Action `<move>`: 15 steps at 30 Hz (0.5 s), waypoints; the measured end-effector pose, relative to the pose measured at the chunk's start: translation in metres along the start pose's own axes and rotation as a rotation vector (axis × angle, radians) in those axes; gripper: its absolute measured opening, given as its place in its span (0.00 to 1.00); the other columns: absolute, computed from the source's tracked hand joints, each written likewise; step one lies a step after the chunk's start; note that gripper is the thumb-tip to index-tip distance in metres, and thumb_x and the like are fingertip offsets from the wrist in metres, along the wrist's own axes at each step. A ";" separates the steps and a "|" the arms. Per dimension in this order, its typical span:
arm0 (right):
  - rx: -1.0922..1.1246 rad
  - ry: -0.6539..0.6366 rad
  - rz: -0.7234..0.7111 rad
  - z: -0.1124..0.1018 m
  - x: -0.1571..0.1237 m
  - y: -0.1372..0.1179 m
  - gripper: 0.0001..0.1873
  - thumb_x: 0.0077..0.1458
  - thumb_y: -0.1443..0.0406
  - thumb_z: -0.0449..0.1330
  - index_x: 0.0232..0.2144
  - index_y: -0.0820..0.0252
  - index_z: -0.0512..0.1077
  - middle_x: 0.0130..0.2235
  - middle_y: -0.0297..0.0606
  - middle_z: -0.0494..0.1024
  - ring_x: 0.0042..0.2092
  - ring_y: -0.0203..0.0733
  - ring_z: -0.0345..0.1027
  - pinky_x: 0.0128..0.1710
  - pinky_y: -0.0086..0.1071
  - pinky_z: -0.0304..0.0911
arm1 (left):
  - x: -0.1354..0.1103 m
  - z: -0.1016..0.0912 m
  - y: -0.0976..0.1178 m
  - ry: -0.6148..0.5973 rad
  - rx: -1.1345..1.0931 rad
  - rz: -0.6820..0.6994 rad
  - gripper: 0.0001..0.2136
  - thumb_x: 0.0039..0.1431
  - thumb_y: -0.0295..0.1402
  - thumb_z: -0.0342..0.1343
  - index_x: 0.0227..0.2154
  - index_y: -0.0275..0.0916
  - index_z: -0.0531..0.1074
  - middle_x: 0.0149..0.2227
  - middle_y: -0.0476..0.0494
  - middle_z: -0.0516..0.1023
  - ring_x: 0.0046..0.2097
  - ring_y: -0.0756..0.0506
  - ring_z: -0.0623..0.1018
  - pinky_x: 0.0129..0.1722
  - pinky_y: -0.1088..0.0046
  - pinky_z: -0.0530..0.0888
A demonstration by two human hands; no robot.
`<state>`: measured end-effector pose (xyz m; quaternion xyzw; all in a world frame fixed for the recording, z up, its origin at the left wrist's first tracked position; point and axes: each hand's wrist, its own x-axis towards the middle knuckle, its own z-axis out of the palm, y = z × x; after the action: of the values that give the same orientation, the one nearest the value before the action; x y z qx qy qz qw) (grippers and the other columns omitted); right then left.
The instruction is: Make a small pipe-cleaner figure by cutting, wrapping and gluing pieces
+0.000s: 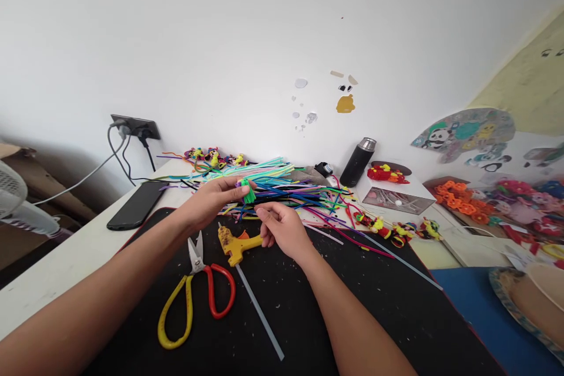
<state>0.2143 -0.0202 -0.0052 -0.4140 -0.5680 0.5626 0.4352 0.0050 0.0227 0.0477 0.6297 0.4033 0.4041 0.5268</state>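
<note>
Green fuzzy piece (248,191) is pinched in left grip (224,192). Right grip (282,229) is curled near yellow glue gun (234,247); whether anything is held cannot be told.

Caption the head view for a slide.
Left hand holding a fuzzy green piece, right hand near a yellow plastic glue gun.

Cannot make out the whole fuzzy green-and-purple piece (248,194), partly behind the left hand (224,192), nor the handle tip of the yellow plastic glue gun (232,245), behind the right hand (284,230). See only part of the white plastic fan (9,192) at the left edge. Cannot identify pale specks (277,306) on the black mat (299,323).
</note>
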 end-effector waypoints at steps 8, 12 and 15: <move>-0.024 0.017 0.023 -0.001 -0.001 -0.004 0.30 0.58 0.40 0.64 0.44 0.61 0.76 0.22 0.28 0.74 0.19 0.36 0.70 0.18 0.26 0.63 | -0.019 -0.053 0.005 -0.001 0.289 -0.131 0.26 0.48 0.60 0.70 0.39 0.43 0.83 0.39 0.46 0.84 0.43 0.39 0.79 0.44 0.65 0.77; -0.051 0.013 0.029 -0.001 -0.001 -0.002 0.29 0.59 0.41 0.64 0.44 0.60 0.77 0.23 0.28 0.75 0.19 0.36 0.71 0.18 0.26 0.63 | -0.038 -0.076 -0.009 -0.040 0.512 -0.139 0.26 0.53 0.62 0.65 0.40 0.43 0.83 0.40 0.46 0.84 0.44 0.38 0.79 0.43 0.67 0.75; -0.073 0.013 0.034 0.000 -0.002 -0.002 0.29 0.59 0.41 0.64 0.44 0.60 0.77 0.23 0.28 0.75 0.19 0.36 0.71 0.18 0.26 0.63 | -0.049 -0.091 -0.021 -0.019 0.666 -0.160 0.29 0.54 0.63 0.61 0.44 0.43 0.82 0.34 0.47 0.81 0.39 0.39 0.78 0.39 0.68 0.73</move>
<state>0.2148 -0.0218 -0.0035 -0.4430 -0.5781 0.5461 0.4139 -0.0985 0.0099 0.0334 0.7374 0.5561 0.2019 0.3259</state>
